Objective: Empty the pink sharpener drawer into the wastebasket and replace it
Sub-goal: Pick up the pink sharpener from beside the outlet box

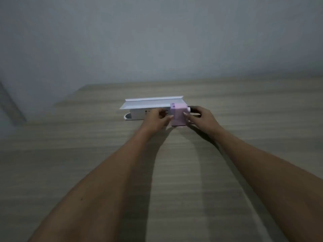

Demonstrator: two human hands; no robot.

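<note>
Standing toward the far edge of the table (70,154), one pink sharpener (178,116) is flanked by two hands — the left hand (157,119) touches its left face with loosely curled fingers, the right hand (201,117) presses its right side, fingers spread. One white box (150,106), lid open, lies just behind, partly hidden by the left hand.

Dim, seemingly grey wall (157,35) behind wood-grain table (87,154).

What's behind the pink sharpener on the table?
Behind the pink box-shaped sharpener lies a long white cardboard box with its lid flap open. A dark crank handle sticks out at its right, mostly covered by the right hand. The box's contents are hidden.
</note>
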